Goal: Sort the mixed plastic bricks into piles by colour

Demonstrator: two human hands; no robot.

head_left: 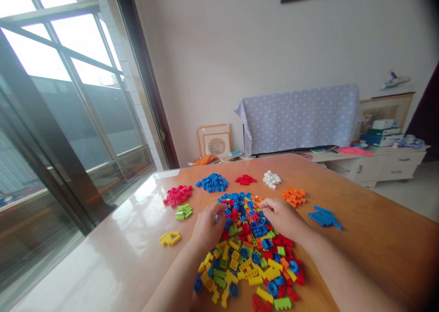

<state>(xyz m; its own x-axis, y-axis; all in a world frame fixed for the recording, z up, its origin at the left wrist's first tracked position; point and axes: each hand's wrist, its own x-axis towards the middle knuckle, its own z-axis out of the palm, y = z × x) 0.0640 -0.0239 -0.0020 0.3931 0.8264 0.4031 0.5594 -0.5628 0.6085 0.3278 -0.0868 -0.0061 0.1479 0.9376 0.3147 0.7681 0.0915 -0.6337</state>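
A big mixed heap of small plastic building bricks [247, 252] in blue, red, yellow, green and orange lies on the wooden table [370, 239] in front of me. My left hand [207, 224] rests on the heap's left side with its fingers curled down into the bricks. On the heap's upper right, my right hand [283, 217] has its fingertips pinched among the bricks. What either hand grips is hidden by the fingers.
Sorted piles ring the heap: red [177, 195], green [184, 211], yellow [169, 238], blue [211, 182], a second red pile [245, 180], white [271, 179], orange [294, 196], long blue bricks [324, 217]. A window is at left, a cloth-covered cabinet behind.
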